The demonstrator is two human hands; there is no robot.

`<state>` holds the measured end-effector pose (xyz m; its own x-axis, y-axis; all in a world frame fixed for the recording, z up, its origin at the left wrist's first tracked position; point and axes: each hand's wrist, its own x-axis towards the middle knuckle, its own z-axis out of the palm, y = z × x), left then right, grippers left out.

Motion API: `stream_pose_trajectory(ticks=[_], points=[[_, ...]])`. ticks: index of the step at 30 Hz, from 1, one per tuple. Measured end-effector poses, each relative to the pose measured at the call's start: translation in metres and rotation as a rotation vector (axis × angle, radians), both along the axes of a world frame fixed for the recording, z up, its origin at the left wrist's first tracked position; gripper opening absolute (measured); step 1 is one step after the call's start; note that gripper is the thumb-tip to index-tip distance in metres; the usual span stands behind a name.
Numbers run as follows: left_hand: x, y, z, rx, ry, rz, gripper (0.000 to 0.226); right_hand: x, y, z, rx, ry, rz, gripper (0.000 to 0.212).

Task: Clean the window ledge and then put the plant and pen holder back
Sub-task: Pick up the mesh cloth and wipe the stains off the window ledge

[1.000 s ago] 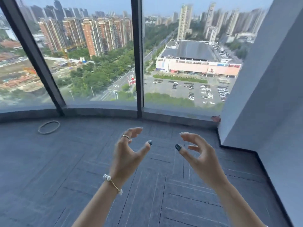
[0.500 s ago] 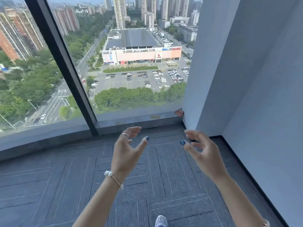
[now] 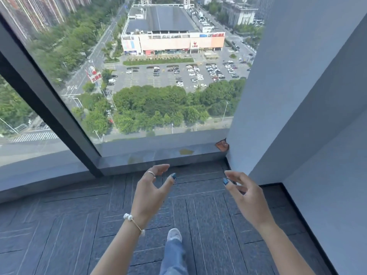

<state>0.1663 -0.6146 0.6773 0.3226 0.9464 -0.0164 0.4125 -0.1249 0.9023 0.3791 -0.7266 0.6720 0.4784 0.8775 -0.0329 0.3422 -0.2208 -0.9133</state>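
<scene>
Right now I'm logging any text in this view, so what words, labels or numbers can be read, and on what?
Red characters on the mall front: too small to read.
Rooftop sign strip: blurred, unreadable.
Red roadside sign: characters blurred, unreadable.
Indoors, on window ledge, carpet, wall and both hands: no text.

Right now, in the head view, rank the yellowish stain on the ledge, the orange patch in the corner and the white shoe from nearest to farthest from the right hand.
From the right hand:
1. Orange patch, up in the ledge's right corner.
2. Yellowish stain, on the ledge, further left.
3. White shoe, down on the floor, lower left.
</scene>
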Motion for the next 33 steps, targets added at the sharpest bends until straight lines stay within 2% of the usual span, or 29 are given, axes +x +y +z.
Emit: stream_pose_trajectory(ticks=[7,13,17,24,33], points=[[0.091,0.160,-0.043,-0.020,0.083,-0.065,0.034,0.085,0.152,-0.048,-0.080,0.032,-0.054,0.024],[0.165,0.257,-0.085,-0.058,0.166,-0.108,0.035,0.158,0.251,-0.090,-0.157,0.040,-0.061,0.026],[0.216,0.311,-0.132,-0.071,0.252,-0.146,0.037,0.209,0.311,-0.136,-0.228,0.035,-0.042,0.029],[0.289,0.385,-0.218,-0.108,0.274,-0.164,0.035,0.276,0.391,-0.228,-0.287,0.033,0.001,0.029],[0.336,0.460,-0.370,-0.115,0.290,-0.242,0.033,0.321,0.460,-0.378,-0.333,0.011,-0.045,0.027]])
